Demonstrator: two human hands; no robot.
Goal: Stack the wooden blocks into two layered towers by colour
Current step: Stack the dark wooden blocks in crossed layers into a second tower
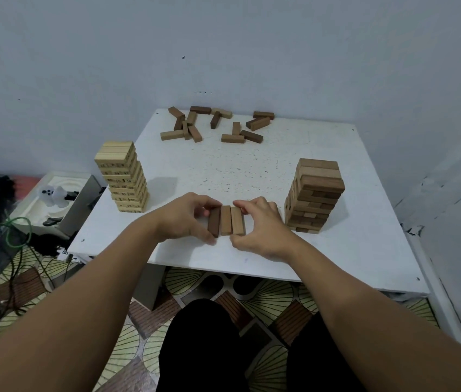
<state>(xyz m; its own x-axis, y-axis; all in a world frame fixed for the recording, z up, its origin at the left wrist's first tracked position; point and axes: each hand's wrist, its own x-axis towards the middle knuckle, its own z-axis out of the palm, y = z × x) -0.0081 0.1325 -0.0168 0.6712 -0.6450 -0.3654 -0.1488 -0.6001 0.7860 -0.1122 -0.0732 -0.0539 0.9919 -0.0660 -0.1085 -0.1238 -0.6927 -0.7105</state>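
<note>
Three brown wooden blocks (225, 220) lie side by side on the white table (251, 171) near its front edge. My left hand (186, 219) pinches the row from the left, fingers curled at both ends of the darkest block. My right hand (257, 224) pinches the row from the right, thumb at the near end and fingers at the far end. A tower of pale blocks (123, 176) stands at the table's left edge. A tower of brown blocks (312, 195) stands on the right. Several loose blocks (215, 124) lie scattered at the far edge.
A grey wall rises directly behind the table and along its right side. To the left, lower down, sit a white moulded tray (51, 199), a green cable (11, 230) and dark clutter. Patterned floor and my dark-clothed legs (209, 349) show below the table's front edge.
</note>
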